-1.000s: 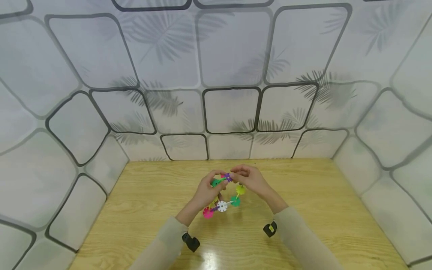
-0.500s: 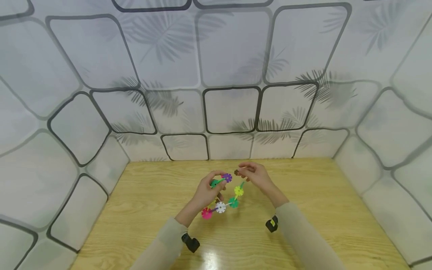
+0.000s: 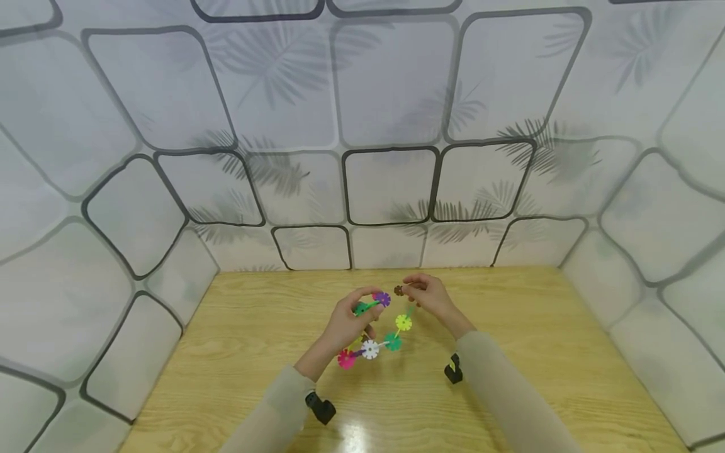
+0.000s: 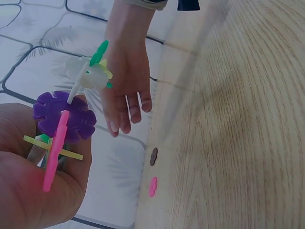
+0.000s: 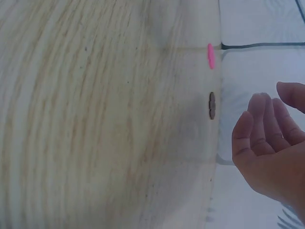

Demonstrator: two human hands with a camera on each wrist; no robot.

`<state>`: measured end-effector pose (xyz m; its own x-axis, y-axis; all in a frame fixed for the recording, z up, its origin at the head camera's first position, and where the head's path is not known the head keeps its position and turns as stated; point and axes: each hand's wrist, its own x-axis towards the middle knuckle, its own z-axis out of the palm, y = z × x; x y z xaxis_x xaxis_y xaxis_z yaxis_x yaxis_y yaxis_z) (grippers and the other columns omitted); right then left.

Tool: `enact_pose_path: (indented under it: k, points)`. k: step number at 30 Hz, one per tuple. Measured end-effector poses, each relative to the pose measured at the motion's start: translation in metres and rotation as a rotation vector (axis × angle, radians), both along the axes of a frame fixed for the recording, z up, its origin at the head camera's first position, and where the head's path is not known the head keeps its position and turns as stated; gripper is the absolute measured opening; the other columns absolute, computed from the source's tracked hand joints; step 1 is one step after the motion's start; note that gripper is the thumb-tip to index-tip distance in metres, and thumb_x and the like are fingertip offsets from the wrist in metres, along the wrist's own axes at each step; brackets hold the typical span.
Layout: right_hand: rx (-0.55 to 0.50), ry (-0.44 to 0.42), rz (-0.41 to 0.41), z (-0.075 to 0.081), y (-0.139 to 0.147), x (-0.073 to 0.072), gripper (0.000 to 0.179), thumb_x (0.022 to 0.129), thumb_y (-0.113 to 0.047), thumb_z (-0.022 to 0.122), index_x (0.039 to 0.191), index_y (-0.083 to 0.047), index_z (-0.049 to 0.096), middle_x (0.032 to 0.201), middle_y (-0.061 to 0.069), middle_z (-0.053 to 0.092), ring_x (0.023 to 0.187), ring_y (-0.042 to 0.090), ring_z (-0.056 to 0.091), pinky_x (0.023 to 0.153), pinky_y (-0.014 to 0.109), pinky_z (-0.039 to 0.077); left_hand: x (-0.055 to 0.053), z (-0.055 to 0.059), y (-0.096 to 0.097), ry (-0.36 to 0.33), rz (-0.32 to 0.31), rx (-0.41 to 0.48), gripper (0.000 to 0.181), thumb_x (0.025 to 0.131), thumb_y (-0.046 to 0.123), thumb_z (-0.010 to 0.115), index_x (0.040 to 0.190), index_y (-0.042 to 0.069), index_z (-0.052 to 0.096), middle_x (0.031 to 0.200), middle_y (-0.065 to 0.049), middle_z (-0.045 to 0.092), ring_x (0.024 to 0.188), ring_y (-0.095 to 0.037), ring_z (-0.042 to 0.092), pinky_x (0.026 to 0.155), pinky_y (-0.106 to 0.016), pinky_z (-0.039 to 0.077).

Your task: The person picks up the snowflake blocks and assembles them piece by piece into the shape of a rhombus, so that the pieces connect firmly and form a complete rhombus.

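My left hand [image 3: 352,318] pinches a chain of linked plastic snowflake discs. Its purple disc [image 3: 382,299] sits at the fingertips, with a dark green disc [image 3: 360,308] beside it. The chain loops down through a pink disc [image 3: 347,359], a white disc [image 3: 370,349], a green disc [image 3: 393,341] and a yellow disc [image 3: 403,322]. My right hand [image 3: 433,299] hovers to the right, fingers loosely bent and holding nothing in the right wrist view. A loose brown disc [image 5: 212,106] lies on the table near it.
A loose pink disc [image 5: 211,56] lies near the brown one, close to the far edge of the wooden table [image 3: 255,352]. Patterned cloth walls [image 3: 391,189] rise behind the table and on both sides.
My right hand has drawn back to the right, away from the purple disc, bringing the brown disc into sight. The chain's right end hangs apart from it. My left hand keeps its hold.
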<state>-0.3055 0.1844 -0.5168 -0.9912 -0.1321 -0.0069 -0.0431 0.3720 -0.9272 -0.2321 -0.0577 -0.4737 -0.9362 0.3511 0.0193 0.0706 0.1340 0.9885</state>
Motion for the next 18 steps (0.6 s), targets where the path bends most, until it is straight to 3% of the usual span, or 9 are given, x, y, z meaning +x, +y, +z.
enact_pose_path:
  k: [6,9,18]
  points:
    - [0.011,-0.017,-0.022,-0.010,-0.001,-0.007,0.033,0.102,-0.012,0.068,0.130,0.005,0.065,0.111,0.021,0.074,0.079,0.014,0.066,0.066,0.025,0.056,0.000,-0.002,-0.001,-0.003,-0.015,-0.007,0.044,0.106,0.023,0.068,0.148,0.016,0.058,0.097,-0.011,0.068,0.054,-0.013,0.067,0.056,-0.027,0.059]
    - [0.033,-0.027,-0.019,-0.012,-0.002,-0.008,0.035,0.102,-0.011,0.068,0.132,0.007,0.063,0.113,0.024,0.072,0.082,0.021,0.069,0.066,0.025,0.057,0.001,-0.003,-0.001,-0.002,-0.018,-0.005,0.043,0.106,0.024,0.067,0.148,0.017,0.059,0.100,-0.013,0.068,0.055,-0.013,0.068,0.055,-0.027,0.059]
    - [0.175,-0.064,-0.009,-0.022,-0.001,-0.016,0.045,0.100,-0.014,0.068,0.142,0.001,0.059,0.122,0.024,0.068,0.110,0.036,0.067,0.090,0.040,0.060,0.001,0.000,0.000,-0.007,-0.019,0.010,0.041,0.106,0.022,0.067,0.147,0.017,0.061,0.120,-0.032,0.066,0.071,-0.042,0.077,0.056,-0.024,0.055]
